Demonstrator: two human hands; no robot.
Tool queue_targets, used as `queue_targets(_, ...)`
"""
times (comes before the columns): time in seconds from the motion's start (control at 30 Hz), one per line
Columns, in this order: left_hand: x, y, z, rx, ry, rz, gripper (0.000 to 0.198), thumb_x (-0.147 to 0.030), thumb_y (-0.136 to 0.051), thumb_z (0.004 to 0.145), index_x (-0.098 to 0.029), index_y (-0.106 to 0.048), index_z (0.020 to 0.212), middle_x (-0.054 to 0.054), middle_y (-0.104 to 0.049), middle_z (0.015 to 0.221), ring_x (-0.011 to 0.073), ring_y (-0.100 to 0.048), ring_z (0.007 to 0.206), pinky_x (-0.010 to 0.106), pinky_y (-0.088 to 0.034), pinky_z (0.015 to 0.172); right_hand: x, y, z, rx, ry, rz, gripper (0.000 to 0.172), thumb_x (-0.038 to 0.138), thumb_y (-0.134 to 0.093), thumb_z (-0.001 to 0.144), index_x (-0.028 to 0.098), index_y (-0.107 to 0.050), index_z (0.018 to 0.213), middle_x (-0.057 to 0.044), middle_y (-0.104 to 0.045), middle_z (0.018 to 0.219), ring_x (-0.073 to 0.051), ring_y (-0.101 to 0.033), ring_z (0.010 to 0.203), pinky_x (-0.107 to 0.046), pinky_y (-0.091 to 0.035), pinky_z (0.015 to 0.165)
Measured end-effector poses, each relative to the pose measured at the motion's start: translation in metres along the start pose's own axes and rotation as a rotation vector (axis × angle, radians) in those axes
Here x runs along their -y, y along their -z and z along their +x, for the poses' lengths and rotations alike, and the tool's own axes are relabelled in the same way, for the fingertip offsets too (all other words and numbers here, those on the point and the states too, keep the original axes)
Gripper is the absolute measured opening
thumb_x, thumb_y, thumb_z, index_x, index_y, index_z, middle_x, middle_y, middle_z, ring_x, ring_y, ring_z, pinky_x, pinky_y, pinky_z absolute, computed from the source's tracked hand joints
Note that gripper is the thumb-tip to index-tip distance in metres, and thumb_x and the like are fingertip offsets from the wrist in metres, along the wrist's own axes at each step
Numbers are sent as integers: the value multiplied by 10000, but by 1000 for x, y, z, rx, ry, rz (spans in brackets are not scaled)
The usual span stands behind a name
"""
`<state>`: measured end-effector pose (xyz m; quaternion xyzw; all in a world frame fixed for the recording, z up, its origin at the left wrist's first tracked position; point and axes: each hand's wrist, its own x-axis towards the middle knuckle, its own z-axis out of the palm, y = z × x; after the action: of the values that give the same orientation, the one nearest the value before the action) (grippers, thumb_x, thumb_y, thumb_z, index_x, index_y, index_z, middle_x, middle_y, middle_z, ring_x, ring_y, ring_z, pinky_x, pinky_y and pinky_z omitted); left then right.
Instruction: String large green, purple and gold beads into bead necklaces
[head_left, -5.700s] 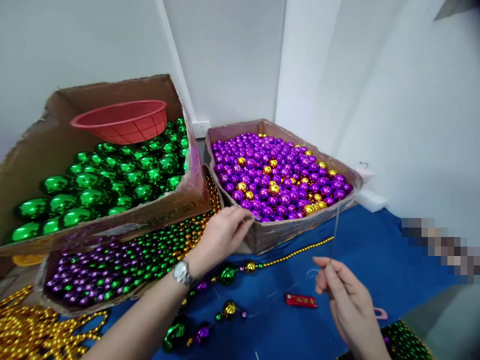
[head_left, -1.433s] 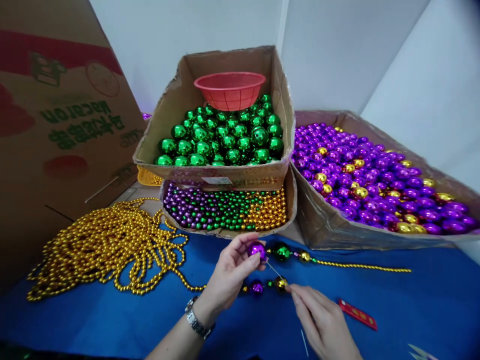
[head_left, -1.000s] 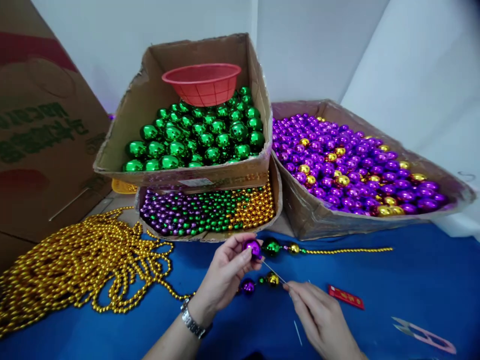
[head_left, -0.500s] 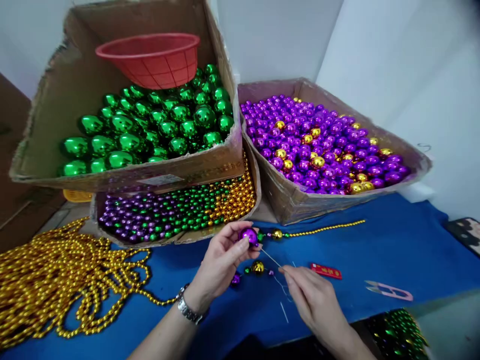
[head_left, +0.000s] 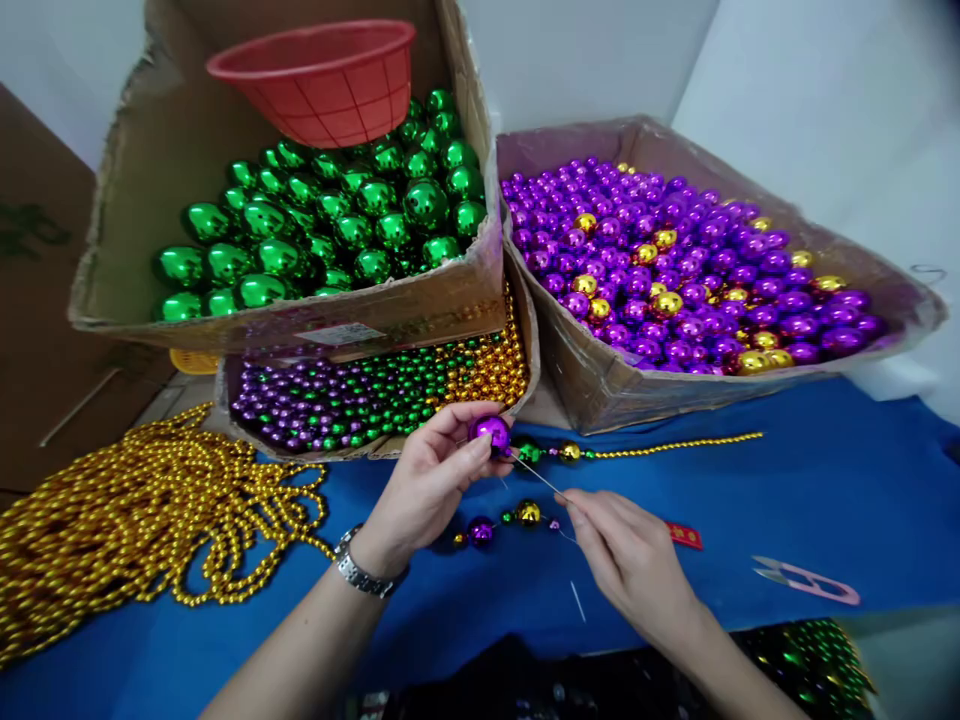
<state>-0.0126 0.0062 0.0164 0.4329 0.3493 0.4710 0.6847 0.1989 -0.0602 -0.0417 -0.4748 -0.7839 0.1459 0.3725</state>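
My left hand (head_left: 420,485) pinches a large shiny purple bead (head_left: 490,430) between thumb and fingers. My right hand (head_left: 634,560) is closed on a thin needle (head_left: 538,476), whose far end meets the purple bead's lower right side. Whether the tip is inside the bead, I cannot tell. Just right of my left fingers, a green bead (head_left: 527,451) and a gold bead (head_left: 570,453) lie in line with a gold bead strand (head_left: 675,444). Below my hands rest a purple bead (head_left: 480,531) and a gold bead (head_left: 528,513) with smaller beads between, thread trailing toward my right hand.
Behind stand cardboard boxes of green balls (head_left: 277,256), purple and gold balls (head_left: 637,260), and small mixed beads (head_left: 382,395). A red basket (head_left: 322,85) sits atop the green ones. Gold bead strands (head_left: 172,510) pile leftward; pink thread snips (head_left: 810,580) and a red packet (head_left: 685,536) lie right.
The view has shifted, so the boxes and table items appear farther right and higher. Both hands have risen slightly in view, and my right hand now partly covers the red packet.
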Motion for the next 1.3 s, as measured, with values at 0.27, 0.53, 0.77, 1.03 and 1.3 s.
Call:
queue_targets(0.27,-13,0,-10,1,-23,-44,290,-190,-609,849,-162,-589,1137,105,-631,1104,182,-667,854,257,-577,727,5,1,6,-8,56,29,239,95,-488,920,157,-575,1134,-68,-664,905,-181,-598,757,-329,-480,681)
queue_targets(0.53,-6,-2,-14,-6,49,-116,269,-213,-593,865,-155,-589,1128,109,-636,1113,188,-674,870,240,-574,728,5,-2,-4,-1,97,51,290,60,-480,914,160,-549,1177,-79,-670,926,-188,-599,744,-336,-480,661)
queue_targets(0.77,4,-8,-11,-28,105,-137,280,-211,-610,854,-150,-591,1126,114,-643,1102,196,-676,883,236,-566,738,-2,0,-15,-27,85,7,284,71,-486,915,162,-551,1176,-88,-677,930,-205,-622,774,-348,-494,682)
queue_targets(1.03,8,-13,-9,-30,126,-123,272,-235,-602,861,-164,-604,1123,112,-645,1102,185,-668,880,241,-557,741,-2,3,-18,-38,75,-9,261,85,-461,926,139,-578,1152,-84,-680,887,-195,-646,770,-332,-519,680)
queue_targets(1.3,-17,-8,-10,-119,-67,142,334,-212,-678,794,-193,-617,1122,91,-637,1095,198,-617,930,305,-552,781,-21,2,-30,-54,59,-60,255,95,-432,930,153,-575,1134,-90,-690,904,-208,-665,787,-343,-545,695)
